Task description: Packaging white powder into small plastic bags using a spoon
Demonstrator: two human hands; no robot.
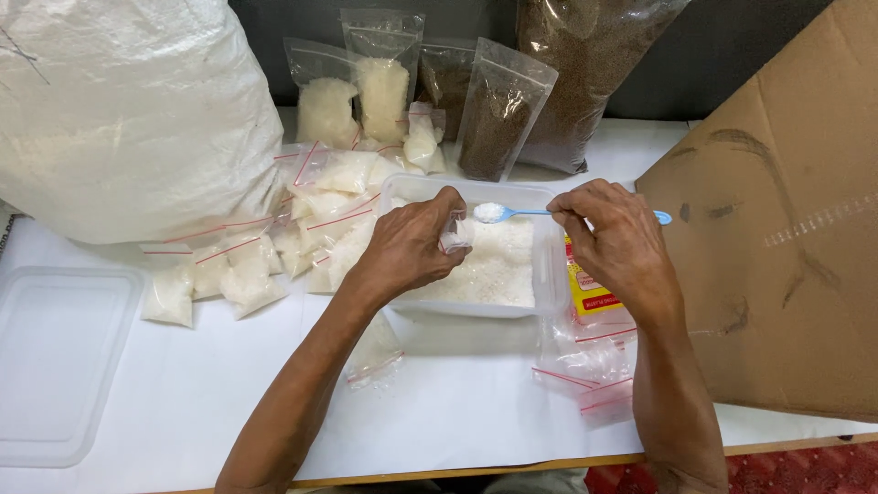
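At the frame's centre, a small clear zip bag (455, 233) is being pinched open by the left hand (412, 247) over the clear plastic tub (549, 274) of white granules, so spills are caught. A blue spoon (530, 213), loaded, is being gripped tightly by the right hand (615, 240). Filled sachets (240, 274) are being piled at left.

A small clear zip bag (455, 233) is held open above a clear plastic tub (549, 274) of white grains. A light blue spoon (549, 212), heaped with white grains, lies level with its bowl just beside the bag's mouth.
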